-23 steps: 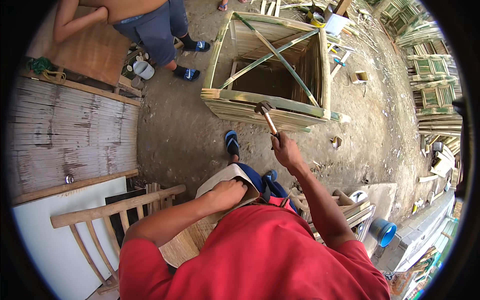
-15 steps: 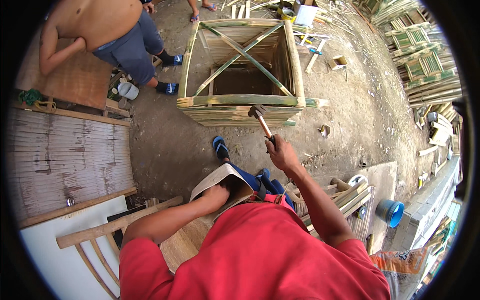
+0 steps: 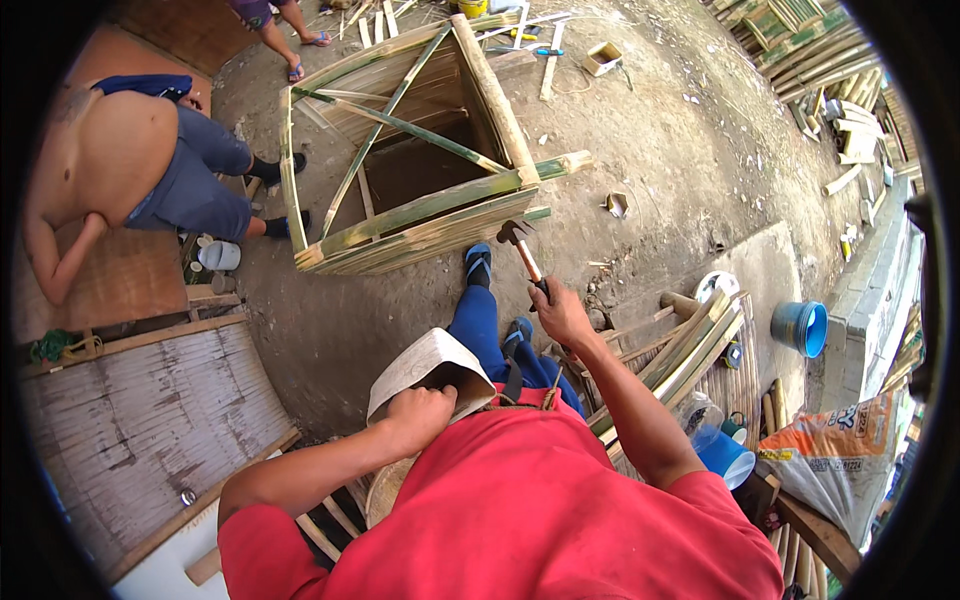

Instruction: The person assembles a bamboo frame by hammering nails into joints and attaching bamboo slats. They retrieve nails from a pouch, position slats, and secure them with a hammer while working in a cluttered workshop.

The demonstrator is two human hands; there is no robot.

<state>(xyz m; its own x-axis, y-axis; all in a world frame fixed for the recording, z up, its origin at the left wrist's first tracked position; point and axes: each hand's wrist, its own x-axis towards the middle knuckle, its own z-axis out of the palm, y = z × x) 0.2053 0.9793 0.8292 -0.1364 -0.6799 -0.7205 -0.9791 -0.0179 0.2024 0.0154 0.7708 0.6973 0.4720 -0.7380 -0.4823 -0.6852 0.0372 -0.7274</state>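
My right hand [image 3: 563, 314] is closed around the dark grip of a claw hammer [image 3: 527, 256], held out in front of me with its head up near the frame's front corner. My left hand [image 3: 420, 414] reaches over the rim of a pale, open-mouthed container [image 3: 410, 362] at my waist. Its fingers dip into the opening and are hidden, as are the contents. Ahead stands a box-shaped bamboo frame [image 3: 430, 206] with slatted sides and two crossed green poles over its top. Neither hand touches it.
A person [image 3: 190, 170] stands at the left beside the frame; another person's legs [image 3: 285, 40] show farther back. Bamboo strips [image 3: 690, 360] and a blue bucket [image 3: 799, 328] lie at my right. A slatted panel [image 3: 150, 420] is at my left. Scraps litter the ground.
My view has swung right, so the bamboo frame sits farther left and tilted. My left hand has come partly up out of the container. The hammer stays in my right hand.
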